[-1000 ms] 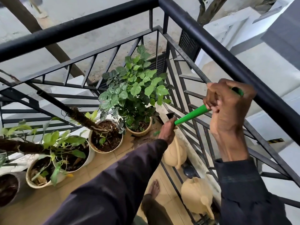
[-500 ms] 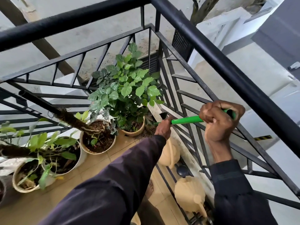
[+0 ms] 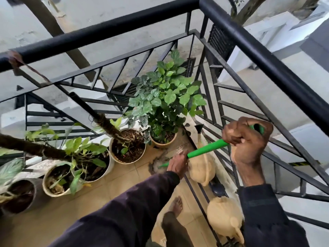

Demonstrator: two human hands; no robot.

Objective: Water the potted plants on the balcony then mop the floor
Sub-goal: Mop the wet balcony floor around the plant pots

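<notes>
Both hands grip a green mop handle (image 3: 206,148) that slants down to the tan tiled floor (image 3: 124,186). My right hand (image 3: 247,139) holds its upper end near the railing. Lower on the shaft sits my left hand (image 3: 177,164), just above a grey mop head (image 3: 160,161) blurred on a wet patch of tile. A bushy green plant (image 3: 165,100) grows in a tan pot in the corner. Left of it stands a pot with a mossy pole (image 3: 127,145), then several more pots (image 3: 58,182) along the railing.
A black metal railing (image 3: 267,61) encloses the balcony corner. Two beige watering cans (image 3: 201,168) (image 3: 224,218) stand on the ledge by the right railing. My bare foot (image 3: 176,205) rests on the tiles below my left arm.
The mop handle has tilted and slid back toward me, with my left hand moving down and away from the corner pot. The view has shifted right and down.
</notes>
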